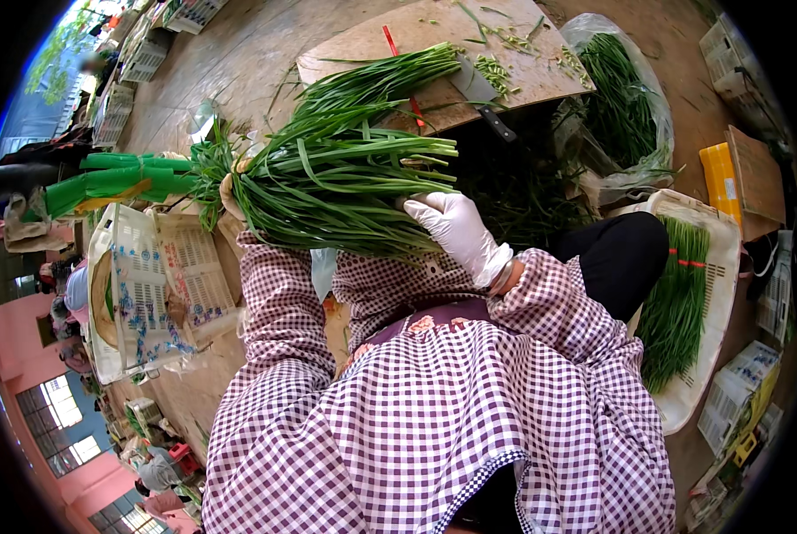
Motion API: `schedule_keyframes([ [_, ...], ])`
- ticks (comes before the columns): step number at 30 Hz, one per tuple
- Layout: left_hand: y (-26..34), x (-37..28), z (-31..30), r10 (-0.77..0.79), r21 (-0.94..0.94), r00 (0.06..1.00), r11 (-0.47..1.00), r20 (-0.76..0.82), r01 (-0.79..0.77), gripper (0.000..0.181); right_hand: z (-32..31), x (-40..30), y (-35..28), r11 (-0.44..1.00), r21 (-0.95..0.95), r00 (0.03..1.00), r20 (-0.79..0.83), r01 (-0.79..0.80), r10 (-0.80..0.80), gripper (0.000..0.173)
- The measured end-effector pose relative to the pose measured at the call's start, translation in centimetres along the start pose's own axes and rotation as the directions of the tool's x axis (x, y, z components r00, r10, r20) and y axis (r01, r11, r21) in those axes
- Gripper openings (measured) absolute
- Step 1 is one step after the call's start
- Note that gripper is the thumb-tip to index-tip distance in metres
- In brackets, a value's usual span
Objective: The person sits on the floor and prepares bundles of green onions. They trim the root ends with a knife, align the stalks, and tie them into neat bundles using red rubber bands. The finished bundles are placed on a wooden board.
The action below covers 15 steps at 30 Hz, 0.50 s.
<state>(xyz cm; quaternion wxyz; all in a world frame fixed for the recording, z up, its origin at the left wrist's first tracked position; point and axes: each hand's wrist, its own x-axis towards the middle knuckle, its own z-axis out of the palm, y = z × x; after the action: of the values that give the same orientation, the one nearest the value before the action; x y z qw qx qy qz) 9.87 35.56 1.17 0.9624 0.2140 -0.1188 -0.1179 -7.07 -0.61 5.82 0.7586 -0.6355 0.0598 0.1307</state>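
Note:
A large bunch of long green leaves, apparently garlic chives, lies across in front of me, its pale cut ends towards the right. My left hand holds its leafy end, mostly hidden by the leaves. My right hand, in a thin white glove, grips the stems near their cut ends, with some fingers hidden. Just beyond, a second bunch rests on a wooden board. A knife with a black handle lies at the board's near edge, beside that bunch's cut ends. Red ties and short trimmed stem pieces are there too.
At right, a white plastic crate holds red-tied green bunches. More greens lie in a clear plastic bag beyond the board. White crates and green wrapped bundles stand at left. Other people are far off at lower left.

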Motion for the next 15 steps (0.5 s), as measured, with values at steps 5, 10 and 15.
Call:
schedule_keyframes([
  [5, -0.8, 0.2, 0.8, 0.007, -0.047, 0.996, 0.999, 0.091, -0.003, 0.025, -0.5, -1.3, -0.1, 0.959, 0.283, 0.999, 0.044, 0.017, -0.030, 0.021],
  [10, -0.6, -0.3, -0.2, 0.033, -0.037, 0.999, 0.999, -0.002, -0.033, 0.025, -11.3, -2.4, 0.0, 0.936, -0.349, 0.923, 0.343, -0.047, 0.174, 0.023],
  [15, 0.8, -0.6, -3.4, 0.044, -0.068, 0.999, 0.997, 0.031, -0.042, 0.026, -13.9, -2.9, -0.1, -0.042, -0.996, 0.993, -0.070, -0.075, -0.091, 0.023],
])
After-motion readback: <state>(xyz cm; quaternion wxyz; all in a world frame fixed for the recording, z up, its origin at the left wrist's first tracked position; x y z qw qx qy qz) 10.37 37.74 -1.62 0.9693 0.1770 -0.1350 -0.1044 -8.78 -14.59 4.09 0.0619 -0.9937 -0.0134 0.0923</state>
